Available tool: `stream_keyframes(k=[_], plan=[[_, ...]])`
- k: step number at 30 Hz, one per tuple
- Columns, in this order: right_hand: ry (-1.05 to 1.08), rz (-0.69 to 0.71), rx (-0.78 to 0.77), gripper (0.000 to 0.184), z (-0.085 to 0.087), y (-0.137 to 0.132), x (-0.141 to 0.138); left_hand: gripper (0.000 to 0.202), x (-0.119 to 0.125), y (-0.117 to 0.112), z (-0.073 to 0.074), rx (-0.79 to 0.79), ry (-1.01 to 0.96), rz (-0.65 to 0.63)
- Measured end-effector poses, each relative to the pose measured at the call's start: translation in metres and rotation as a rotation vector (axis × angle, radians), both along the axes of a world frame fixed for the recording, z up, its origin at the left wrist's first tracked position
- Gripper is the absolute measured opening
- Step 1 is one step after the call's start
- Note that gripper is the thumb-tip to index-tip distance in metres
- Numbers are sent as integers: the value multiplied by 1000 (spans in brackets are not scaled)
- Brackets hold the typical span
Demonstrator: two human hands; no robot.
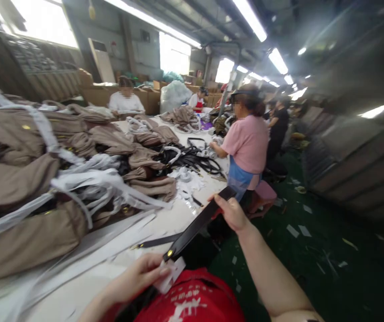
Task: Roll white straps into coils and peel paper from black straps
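A wide black strap (193, 228) stretches at a slant between my two hands, over the table's near edge. My right hand (232, 212) grips its far end, thumb on top. At the near end, beside a gold-coloured stud, the fingers of my left hand (148, 270) are pinched together. A piece of white paper or wrapping (171, 275) hangs at those fingertips; whether it is fixed to the strap is hidden. A thinner black strap (160, 241) with a gold-coloured metal end lies on the table just left of the wide one.
Brown fabric bags (31, 237) with white-wrapped handles are heaped along the table (111, 264). Further along lies a pile of black straps (195, 158). A co-worker in a pink top (248, 143) stands by the table's right edge, near a pink stool (265, 191). Scraps litter the green floor (279, 259).
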State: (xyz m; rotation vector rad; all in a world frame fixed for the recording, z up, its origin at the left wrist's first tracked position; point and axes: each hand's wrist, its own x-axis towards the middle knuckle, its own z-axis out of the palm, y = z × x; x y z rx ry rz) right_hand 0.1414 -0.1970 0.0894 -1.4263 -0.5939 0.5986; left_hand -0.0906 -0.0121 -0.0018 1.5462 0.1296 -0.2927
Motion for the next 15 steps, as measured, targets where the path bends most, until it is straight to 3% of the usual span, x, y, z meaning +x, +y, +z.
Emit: stream_keyframes(k=[4, 8, 15], plan=[[55, -61, -38, 27, -8, -11, 11, 46, 7, -4, -5, -110, -22, 7], [-90, -133, -73, 45, -25, -11, 32, 58, 7, 5, -16, -146, -7, 47], [-95, -133, -55, 49, -18, -7, 30, 69, 6, 2, -7, -212, -10, 35]])
